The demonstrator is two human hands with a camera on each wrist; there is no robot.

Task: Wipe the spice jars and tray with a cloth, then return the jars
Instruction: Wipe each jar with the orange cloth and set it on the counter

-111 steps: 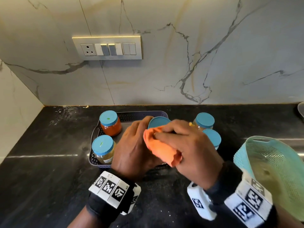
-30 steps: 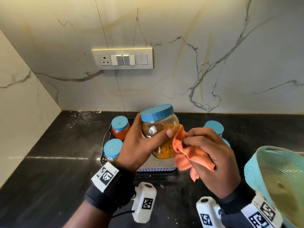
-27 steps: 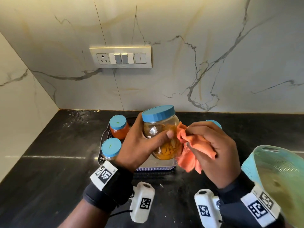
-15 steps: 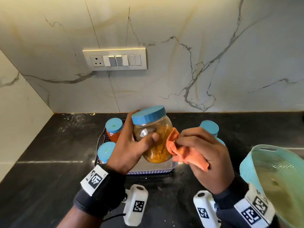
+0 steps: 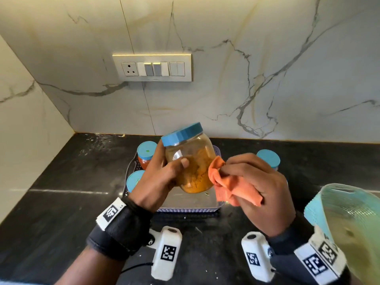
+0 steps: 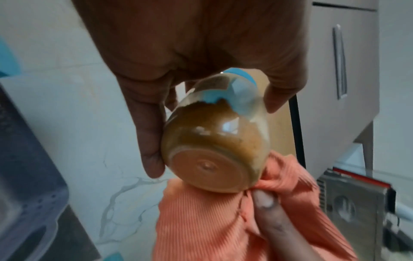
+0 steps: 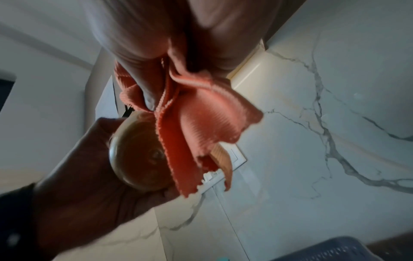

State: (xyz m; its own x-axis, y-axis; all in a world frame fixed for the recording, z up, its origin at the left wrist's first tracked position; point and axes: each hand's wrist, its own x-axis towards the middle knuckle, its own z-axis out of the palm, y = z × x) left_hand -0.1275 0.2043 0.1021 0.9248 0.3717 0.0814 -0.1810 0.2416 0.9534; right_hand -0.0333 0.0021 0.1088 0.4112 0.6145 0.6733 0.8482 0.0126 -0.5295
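My left hand grips a clear jar of yellow spice powder with a blue lid, lifted and tilted above the tray. The left wrist view shows the jar's round base between my thumb and fingers. My right hand holds a bunched orange cloth against the jar's right side, and the right wrist view shows the cloth lying over the jar's bottom. Two blue-lidded jars, one with red powder and one partly hidden by my wrist, stand in the tray's left part.
Another blue-lidded jar stands on the black counter right of the tray. A turquoise mesh basket fills the lower right. A switch plate sits on the marble wall behind. A corner wall rises at left.
The jar has been lifted off the tray since the earliest frame. Over the last second the jar tilted a little while the cloth rubbed its right side.
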